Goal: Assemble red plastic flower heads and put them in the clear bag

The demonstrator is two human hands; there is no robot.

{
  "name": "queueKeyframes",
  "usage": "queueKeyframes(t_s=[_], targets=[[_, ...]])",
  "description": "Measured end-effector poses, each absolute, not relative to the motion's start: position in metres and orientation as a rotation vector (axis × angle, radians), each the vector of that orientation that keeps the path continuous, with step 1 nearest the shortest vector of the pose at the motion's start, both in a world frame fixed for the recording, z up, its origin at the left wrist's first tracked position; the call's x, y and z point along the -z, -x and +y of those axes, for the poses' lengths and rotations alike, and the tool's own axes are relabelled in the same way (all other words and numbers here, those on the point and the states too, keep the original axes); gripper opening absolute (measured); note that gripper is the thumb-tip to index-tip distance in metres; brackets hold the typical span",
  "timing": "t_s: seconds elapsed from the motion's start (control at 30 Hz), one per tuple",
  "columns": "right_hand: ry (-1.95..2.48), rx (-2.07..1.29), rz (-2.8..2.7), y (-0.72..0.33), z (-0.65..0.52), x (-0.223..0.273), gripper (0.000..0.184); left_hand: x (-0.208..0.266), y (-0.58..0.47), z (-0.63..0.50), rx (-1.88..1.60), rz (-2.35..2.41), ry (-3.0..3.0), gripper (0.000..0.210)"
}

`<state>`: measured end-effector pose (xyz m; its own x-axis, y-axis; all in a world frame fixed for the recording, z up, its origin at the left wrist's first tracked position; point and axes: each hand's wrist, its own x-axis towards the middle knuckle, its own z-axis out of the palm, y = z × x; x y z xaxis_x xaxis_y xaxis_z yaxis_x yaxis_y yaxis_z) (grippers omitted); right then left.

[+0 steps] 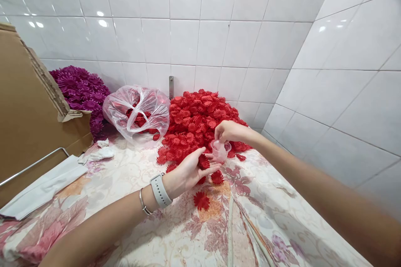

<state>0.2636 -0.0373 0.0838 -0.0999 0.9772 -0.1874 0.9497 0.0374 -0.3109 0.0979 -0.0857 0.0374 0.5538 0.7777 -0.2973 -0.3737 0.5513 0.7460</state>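
Observation:
My left hand is turned partly palm up, with a red artificial flower between its thumb and fingers. Its upper fingertips reach the side of a small clear plastic cup. Over the cup's rim, my right hand has its fingers pinched together and pointing down. Something pale pink shows below them inside the cup, too blurred to name. Behind both hands rises a large pile of red artificial flowers. Loose red flowers lie below the left fingers, one of them a single flower on the floral tablecloth.
Left of the pile sits a clear plastic bag holding red flowers. Purple flowers are heaped behind a cardboard box. Thin pale strips lie at the front. White tiled walls close the back and right.

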Motion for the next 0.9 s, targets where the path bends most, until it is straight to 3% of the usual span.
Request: queueKeyframes(t_s=[0.2, 0.37, 0.7, 0.9], targets=[[1.896, -0.338, -2.068, -0.278, -0.044, -0.115, 0.020, -0.028, -0.089, -0.085, -0.601, 0.661, -0.662, 0.013], [1.872, -0.323, -2.136, -0.277, -0.042, -0.099, 0.019, -0.022, -0.086, -0.086, -0.575, 0.628, -0.670, 0.009], [1.898, -0.383, -2.240, -0.261, -0.043, -0.051, 0.020, -0.017, -0.080, -0.088, -0.536, 0.625, -0.750, 0.035], [1.811, -0.329, -2.073, -0.270, -0.050, -0.081, 0.020, -0.014, -0.075, -0.086, -0.612, 0.553, -0.771, 0.014]])
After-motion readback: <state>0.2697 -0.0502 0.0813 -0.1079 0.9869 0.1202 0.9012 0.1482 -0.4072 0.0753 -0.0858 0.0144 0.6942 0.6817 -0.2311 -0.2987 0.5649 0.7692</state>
